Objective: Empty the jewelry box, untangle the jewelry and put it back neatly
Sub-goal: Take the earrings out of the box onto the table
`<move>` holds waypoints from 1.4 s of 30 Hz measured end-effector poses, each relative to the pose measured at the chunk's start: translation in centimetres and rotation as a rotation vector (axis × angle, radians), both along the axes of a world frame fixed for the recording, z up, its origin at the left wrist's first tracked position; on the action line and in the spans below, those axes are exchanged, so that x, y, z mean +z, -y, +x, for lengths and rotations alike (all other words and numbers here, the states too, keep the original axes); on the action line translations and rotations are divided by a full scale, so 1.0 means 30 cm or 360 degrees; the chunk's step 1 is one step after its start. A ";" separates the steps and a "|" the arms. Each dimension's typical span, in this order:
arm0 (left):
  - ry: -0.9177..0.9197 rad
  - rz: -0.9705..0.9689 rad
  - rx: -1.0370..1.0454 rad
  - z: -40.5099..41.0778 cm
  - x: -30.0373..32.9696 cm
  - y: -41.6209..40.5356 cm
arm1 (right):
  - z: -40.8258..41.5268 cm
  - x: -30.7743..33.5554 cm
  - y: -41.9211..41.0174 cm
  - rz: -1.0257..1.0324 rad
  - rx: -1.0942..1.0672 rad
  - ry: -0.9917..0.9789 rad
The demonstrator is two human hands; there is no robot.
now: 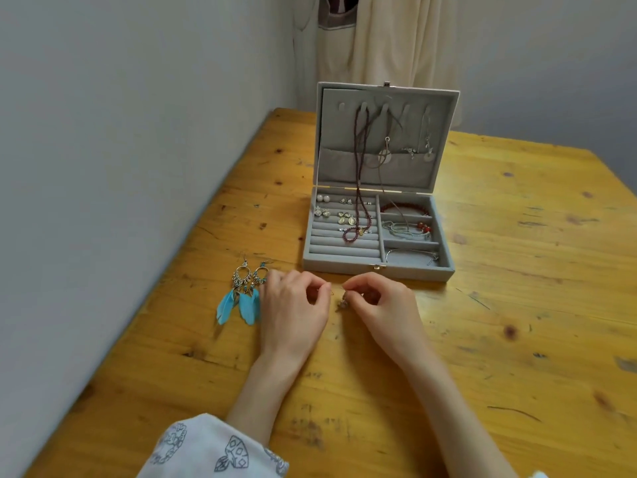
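Observation:
The grey velvet jewelry box (375,267) stands open on the wooden table. Necklaces (362,157) hang from hooks in its lid and trail into the tray. Small earrings (346,219) sit in the left ring rolls, bracelets (408,227) in the right compartments. Just in front of the box, my left hand (293,305) and my right hand (382,301) each pinch an end of a small metal earring piece (342,303) that dangles between them above the table. A pair of blue feather earrings (243,291) lies flat to the left of my left hand.
A grey wall runs along the table's left edge (193,236). Pale cloth (379,39) hangs behind the box at the far end. Bare wood (517,322) stretches to the right of the box and in front of my hands.

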State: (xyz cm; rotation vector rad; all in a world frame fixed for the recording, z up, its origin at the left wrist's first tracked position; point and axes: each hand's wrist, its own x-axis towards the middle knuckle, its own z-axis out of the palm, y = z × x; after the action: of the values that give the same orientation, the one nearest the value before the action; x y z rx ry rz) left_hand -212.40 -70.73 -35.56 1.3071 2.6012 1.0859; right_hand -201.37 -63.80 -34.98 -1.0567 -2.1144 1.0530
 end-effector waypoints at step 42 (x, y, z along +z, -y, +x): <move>-0.0715 -0.0546 -0.0137 -0.215 0.135 -0.305 | -0.273 0.077 -0.339 0.0671 0.0126 0.0774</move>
State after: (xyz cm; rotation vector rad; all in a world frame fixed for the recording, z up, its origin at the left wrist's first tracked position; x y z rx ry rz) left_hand -218.84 -61.59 -31.50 1.7047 2.8147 0.3307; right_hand -209.56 -53.64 -32.65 -1.0954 -2.6235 0.3618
